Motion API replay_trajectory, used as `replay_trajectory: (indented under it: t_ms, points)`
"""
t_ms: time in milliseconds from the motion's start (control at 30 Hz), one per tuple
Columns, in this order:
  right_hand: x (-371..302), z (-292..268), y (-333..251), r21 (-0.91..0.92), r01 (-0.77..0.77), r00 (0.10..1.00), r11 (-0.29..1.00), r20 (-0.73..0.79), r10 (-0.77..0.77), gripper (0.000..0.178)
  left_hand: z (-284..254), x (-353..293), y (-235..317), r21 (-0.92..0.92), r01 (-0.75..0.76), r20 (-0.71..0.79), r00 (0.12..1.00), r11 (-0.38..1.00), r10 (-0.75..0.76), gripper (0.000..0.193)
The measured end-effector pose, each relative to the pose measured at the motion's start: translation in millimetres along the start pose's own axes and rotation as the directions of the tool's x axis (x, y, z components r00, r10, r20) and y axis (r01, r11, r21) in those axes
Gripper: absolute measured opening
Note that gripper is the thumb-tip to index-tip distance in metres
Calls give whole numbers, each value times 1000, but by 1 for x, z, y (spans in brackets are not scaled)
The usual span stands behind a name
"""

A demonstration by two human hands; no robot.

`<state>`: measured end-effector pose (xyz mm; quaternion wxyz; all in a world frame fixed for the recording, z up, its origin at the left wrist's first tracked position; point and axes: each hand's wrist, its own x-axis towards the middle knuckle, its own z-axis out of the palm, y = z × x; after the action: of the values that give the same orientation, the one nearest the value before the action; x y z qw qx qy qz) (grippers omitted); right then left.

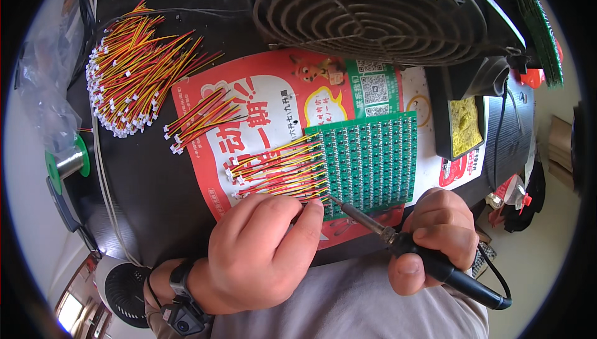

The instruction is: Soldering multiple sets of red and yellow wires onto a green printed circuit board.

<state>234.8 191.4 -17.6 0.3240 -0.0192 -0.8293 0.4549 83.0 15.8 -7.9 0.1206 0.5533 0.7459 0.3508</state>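
Observation:
A green circuit board panel (373,158) lies on a red and white printed sheet (202,180). Along its left edge runs a row of red, yellow and black wires (280,162) with white plugs at their far ends. My left hand (258,255) is closed in a pinch at the lower end of that row, on a wire mostly hidden by the fingers. In my right hand (438,233) is a soldering iron (463,284), gripped by its black handle. Its tip meets the board's left edge, close beside my left fingertips.
A large pile of plug wires (137,71) lies at the far left, with a smaller bunch (202,118) on the sheet. A black round-grilled fan (367,22) stands at the back. On the right is a yellow sponge (465,126) in a black holder; a solder spool (69,163) is left.

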Motion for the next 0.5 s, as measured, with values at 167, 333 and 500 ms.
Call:
replay_trajectory:
  t_ms: [167, 333, 500]
  points:
    - [2, 0, 0, 2, -3, 1000, 1000, 7, 3, 35, -2, 1, 0, 10, 0, 8, 1000, 1000, 0, 25]
    - [1, 1, -1, 3, -9, 1000, 1000, 3, 9, 36, 0, 1, 0, 13, -5, 13, 1000, 1000, 5, 25]
    - [2, 1, -2, -5, -23, 1000, 1000, 17, 23, 36, -2, 0, 0, 15, -1, 19, 1000, 1000, 0, 25]
